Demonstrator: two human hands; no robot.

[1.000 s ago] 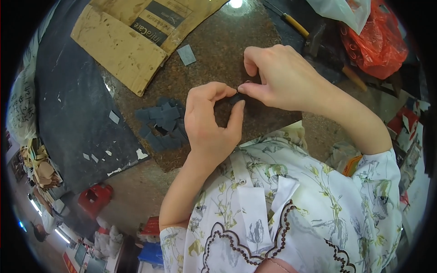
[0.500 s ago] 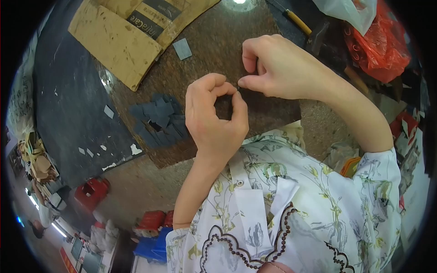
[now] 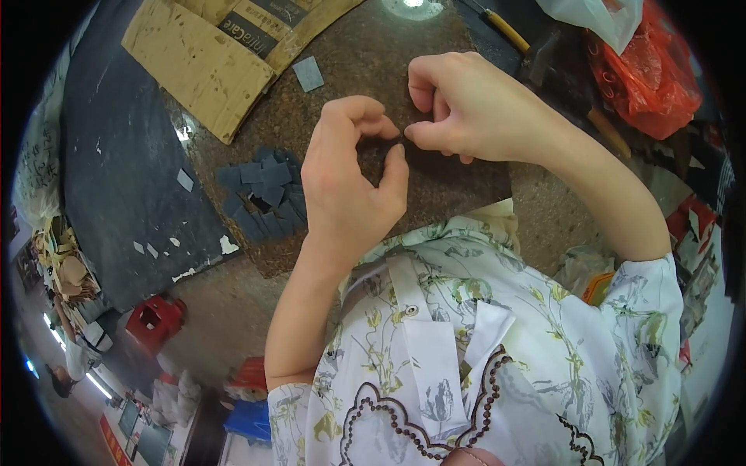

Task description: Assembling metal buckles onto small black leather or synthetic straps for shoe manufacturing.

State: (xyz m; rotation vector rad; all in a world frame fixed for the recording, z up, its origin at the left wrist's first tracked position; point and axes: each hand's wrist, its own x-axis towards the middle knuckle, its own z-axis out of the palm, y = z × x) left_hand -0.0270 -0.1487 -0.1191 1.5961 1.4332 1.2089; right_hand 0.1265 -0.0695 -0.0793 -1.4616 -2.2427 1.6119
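Over the brown stone slab (image 3: 466, 182), my left hand (image 3: 350, 171) curls its fingers into a ring. Its thumb and index tips nearly meet at a tiny dark thing, too small to make out. Against that same spot presses the thumb of my right hand (image 3: 482, 109), whose fingers are bent in a closed pinch; what they hold is hidden. Left of my left wrist lies a loose pile of small dark blue-grey strips (image 3: 264, 186). One lighter grey square piece (image 3: 308, 74) rests on the slab beyond my left hand.
Flattened cardboard (image 3: 202, 74) covers the slab's far left. A wooden-handled tool (image 3: 507, 31) lies at the far right, near a red plastic bag (image 3: 645, 78) and a whitish bag (image 3: 598, 19). White scraps (image 3: 185, 180) dot the dark tabletop (image 3: 116, 155). A red container (image 3: 155, 322) stands lower left.
My left hand has shifted slightly left and away from me, its fingertips still close to the right hand's. My right hand has moved a little further away, and its lower fingers now show beneath the thumb.
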